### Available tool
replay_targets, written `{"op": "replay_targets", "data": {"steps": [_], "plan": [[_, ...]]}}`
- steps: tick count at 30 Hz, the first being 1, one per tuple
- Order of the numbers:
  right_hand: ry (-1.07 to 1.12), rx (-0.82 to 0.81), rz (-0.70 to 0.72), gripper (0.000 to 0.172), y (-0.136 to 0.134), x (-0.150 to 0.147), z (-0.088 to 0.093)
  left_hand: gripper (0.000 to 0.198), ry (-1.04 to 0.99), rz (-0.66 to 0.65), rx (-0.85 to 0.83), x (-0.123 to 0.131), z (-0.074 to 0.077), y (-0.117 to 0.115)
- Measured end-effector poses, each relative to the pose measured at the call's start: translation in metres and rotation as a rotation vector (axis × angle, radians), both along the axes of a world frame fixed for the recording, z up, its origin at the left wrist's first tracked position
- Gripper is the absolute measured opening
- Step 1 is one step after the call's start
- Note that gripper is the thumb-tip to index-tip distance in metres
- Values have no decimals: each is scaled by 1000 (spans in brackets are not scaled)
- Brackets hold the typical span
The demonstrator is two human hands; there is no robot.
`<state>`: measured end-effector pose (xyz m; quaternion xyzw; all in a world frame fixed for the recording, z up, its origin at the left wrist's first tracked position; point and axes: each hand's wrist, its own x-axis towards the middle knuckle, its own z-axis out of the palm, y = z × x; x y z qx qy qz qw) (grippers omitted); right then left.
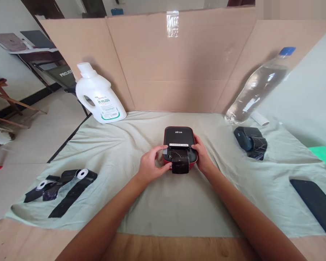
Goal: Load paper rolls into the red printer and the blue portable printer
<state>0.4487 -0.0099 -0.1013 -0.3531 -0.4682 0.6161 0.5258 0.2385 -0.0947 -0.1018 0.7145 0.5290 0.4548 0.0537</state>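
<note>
A small label printer [180, 136], black on top with a red lower edge, rests on the green cloth in front of me. A black marbled strip [180, 161] hangs out over its front. My left hand [153, 163] grips the printer's left side, with one finger on the lid edge and the thumb low at the front corner. On the other side, my right hand [202, 154] is closed round the right edge, its thumb on top near the lid's seam. The fingers behind the printer's right side are partly hidden.
Black label rolls [83, 174] with loose strips lie at left. A white detergent bottle [100, 96] and a clear water bottle [260, 87] stand before the cardboard screen [174, 72]. Another black device [250, 142] and a dark phone-like slab [315, 203] are at right.
</note>
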Motion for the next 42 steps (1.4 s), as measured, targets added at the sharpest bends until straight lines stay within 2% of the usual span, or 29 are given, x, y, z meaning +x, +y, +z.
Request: {"op": "replay_targets", "data": {"steps": [5, 13, 18, 22, 25, 34, 39, 42], "plan": [[-28, 20, 6, 56, -2, 1, -2, 53, 41, -1, 20, 1, 3, 1], [-35, 111, 3, 56, -8, 0, -14, 55, 24, -129, 152, -1, -9, 5], [26, 63, 13, 53, -6, 1, -14, 56, 33, -142, 93, -1, -7, 4], [50, -79, -23, 67, -1, 4, -13, 57, 12, -88, 23, 1, -4, 0], [39, -106, -31, 71, 1, 6, -14, 56, 14, -61, -2, 1, -2, -2], [-1, -5, 45, 63, 2, 9, -14, 54, -2, -99, 62, 1, -7, 3], [-54, 67, -27, 50, -6, 11, -26, 54, -4, -119, 62, 1, -10, 3], [-59, 71, -18, 49, -17, 14, -30, 60, 29, -125, 26, 0, -9, 2]]}}
